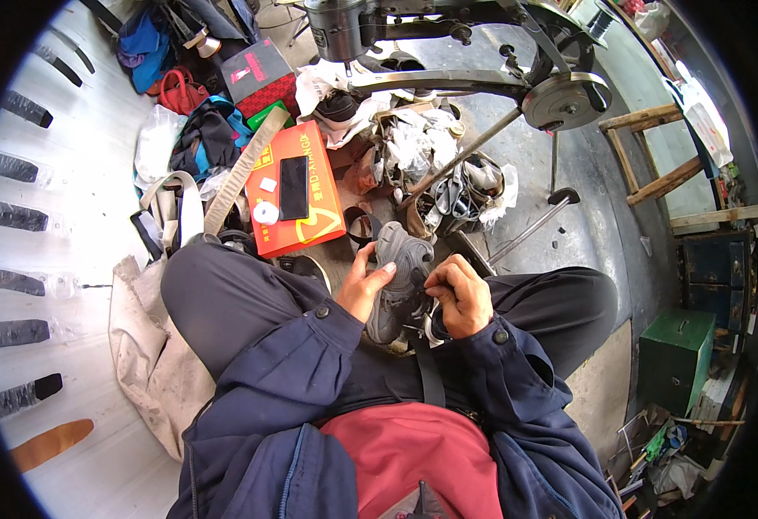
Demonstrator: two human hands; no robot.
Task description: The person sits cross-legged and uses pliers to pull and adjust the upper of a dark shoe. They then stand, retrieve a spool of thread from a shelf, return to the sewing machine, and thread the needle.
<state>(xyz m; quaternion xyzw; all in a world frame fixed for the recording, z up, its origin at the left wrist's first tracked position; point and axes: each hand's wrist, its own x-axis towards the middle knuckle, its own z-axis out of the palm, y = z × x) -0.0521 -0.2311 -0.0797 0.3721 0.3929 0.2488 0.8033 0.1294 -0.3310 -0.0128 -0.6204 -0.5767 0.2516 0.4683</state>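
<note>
A grey shoe [401,253] is held above my lap, its sole end pointing away from me. My left hand [362,284] grips it from the left, the thumb lying across its side. At the shoe's right edge, my right hand [463,296] is closed in a pinch, the fingertips close to a dark part of the shoe. What the pinch holds is too small to make out. A black strap [429,372] runs down over my lap below the shoe.
An orange-red box [325,212] carries a black phone [293,188] and a white roll [265,213]. A sewing machine [448,82] with a handwheel [567,101] stands ahead. Bags of shoes [457,195] lie beneath it. A wooden stool [647,156] and green box [675,359] are right.
</note>
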